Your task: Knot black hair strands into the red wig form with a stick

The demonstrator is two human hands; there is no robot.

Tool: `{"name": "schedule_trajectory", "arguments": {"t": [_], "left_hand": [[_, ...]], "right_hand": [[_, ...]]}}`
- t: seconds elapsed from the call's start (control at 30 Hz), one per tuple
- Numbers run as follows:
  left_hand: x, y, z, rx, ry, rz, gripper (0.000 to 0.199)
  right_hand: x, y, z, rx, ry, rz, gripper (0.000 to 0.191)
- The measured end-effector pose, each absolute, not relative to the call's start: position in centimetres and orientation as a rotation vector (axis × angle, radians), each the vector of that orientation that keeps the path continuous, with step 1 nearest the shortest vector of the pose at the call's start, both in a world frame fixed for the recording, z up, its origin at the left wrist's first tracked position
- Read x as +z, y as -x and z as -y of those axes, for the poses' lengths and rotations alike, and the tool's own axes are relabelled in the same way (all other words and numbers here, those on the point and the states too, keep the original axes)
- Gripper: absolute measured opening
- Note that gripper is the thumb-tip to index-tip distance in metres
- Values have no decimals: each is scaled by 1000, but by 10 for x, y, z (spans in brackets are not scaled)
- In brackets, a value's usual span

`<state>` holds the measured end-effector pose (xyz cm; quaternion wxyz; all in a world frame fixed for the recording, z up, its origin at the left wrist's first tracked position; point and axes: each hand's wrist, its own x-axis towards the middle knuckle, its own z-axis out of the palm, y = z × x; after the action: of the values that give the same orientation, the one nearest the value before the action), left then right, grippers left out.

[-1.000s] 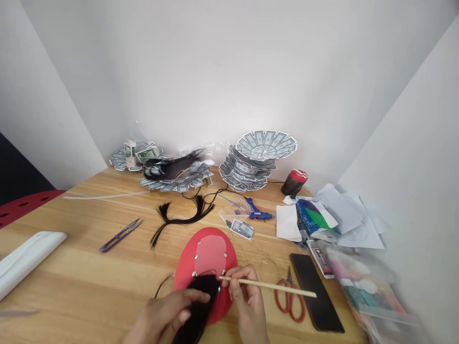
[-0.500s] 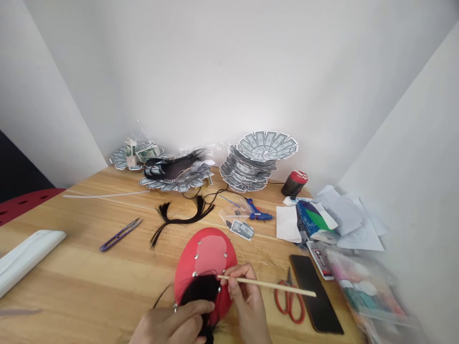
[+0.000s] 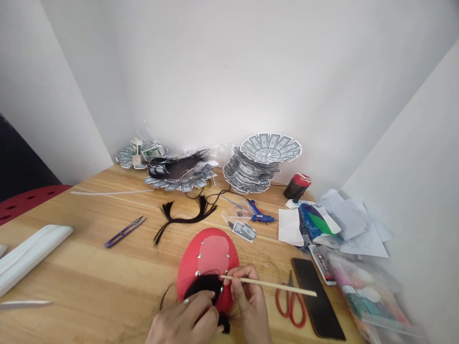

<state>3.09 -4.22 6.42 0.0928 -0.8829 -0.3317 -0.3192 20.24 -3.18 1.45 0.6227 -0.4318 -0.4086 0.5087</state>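
A red oval piece [image 3: 187,258] with a pink panel and silver studs lies on the table in front of me. Black hair [image 3: 201,285] covers its lower part, with loose strands sticking out. My left hand [image 3: 190,317], a ring on one finger, presses curled fingers onto this hair; the fingertips are partly hidden. Between the thumb and fingers of my right hand [image 3: 249,296] is a thin wooden stick [image 3: 276,285], its left end close to the hair's upper edge. Red-handled scissors [image 3: 291,306] lie right of that hand.
Thread snips [image 3: 125,232] and a tied black hair bundle [image 3: 186,220] lie farther back, near a blue glue gun [image 3: 261,215]. Stacked banknote-print paper dishes [image 3: 251,167] stand by the wall. A black phone [image 3: 317,298], papers [image 3: 347,215] and a plastic bag [image 3: 373,286] crowd the right side.
My left hand has shifted right and its fingers have curled in more over the hair. The right hand still holds the stick in nearly the same pose. The whole view has shifted slightly.
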Motion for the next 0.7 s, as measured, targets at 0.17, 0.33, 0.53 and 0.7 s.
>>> {"name": "schedule_trajectory", "arguments": {"t": [0.17, 0.33, 0.53, 0.7], "left_hand": [[63, -27, 40, -1017, 2639, 1042, 34], [70, -29, 35, -1151, 2639, 1045, 32], [77, -26, 29, -1345, 2645, 1126, 31], [66, -18, 21, -1705, 2774, 1721, 39]], "right_hand": [[22, -206, 32, 1188, 1000, 971, 30], [24, -209, 31, 1190, 1019, 1026, 29], [24, -213, 30, 1204, 1021, 1079, 28], [25, -216, 28, 1242, 1024, 1090, 32]]}}
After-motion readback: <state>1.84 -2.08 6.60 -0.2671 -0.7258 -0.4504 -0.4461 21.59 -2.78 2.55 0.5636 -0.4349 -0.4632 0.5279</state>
